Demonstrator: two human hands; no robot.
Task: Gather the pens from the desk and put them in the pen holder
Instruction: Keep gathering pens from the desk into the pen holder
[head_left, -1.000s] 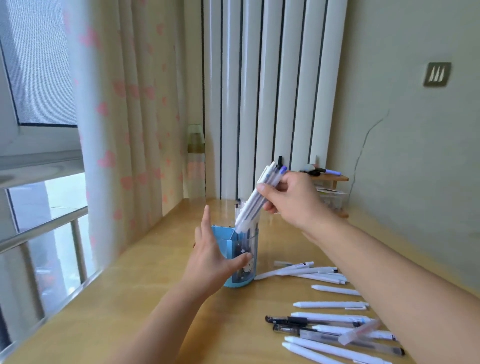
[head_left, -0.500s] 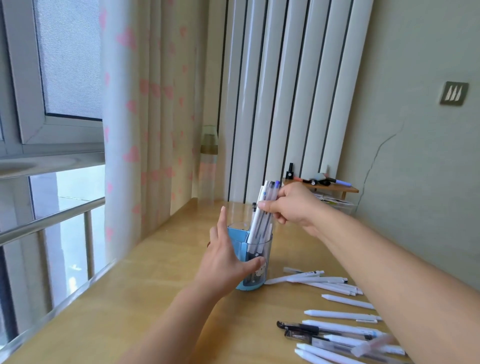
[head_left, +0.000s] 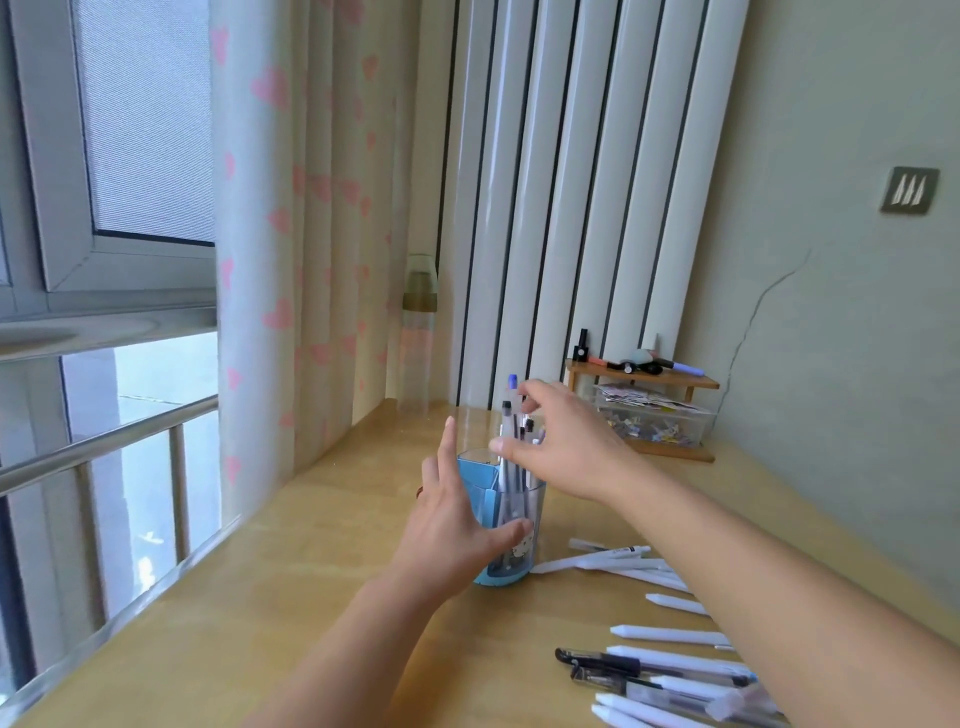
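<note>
A blue, part-transparent plastic pen holder (head_left: 511, 540) with a small cartoon figure on its side stands upright on the light wooden surface (head_left: 322, 587), close to the middle of the view. Several pens (head_left: 514, 441) stand in it, their tops rising above the rim; one has a blue cap. The left hand (head_left: 457, 525) rests against the holder's left side, its thumb laid across the front wall and its fingers (head_left: 448, 441) straight and pointing up, spread loosely rather than curled round it. The right hand (head_left: 561, 441) hovers just above and to the right of the pen tops, its fingers wide apart and relaxed, gripping nothing; whether a fingertip touches a pen cannot be told. To the right of the holder, more loose pens (head_left: 670, 636) lie on the surface, mostly white ones with a few dark or clear ones nearest the camera, partly hidden under the right forearm. Farther back stand a small wooden shelf (head_left: 644, 382) over a clear plastic box (head_left: 654, 423), and a curtain with pink hearts (head_left: 291, 260) hangs at the left
</note>
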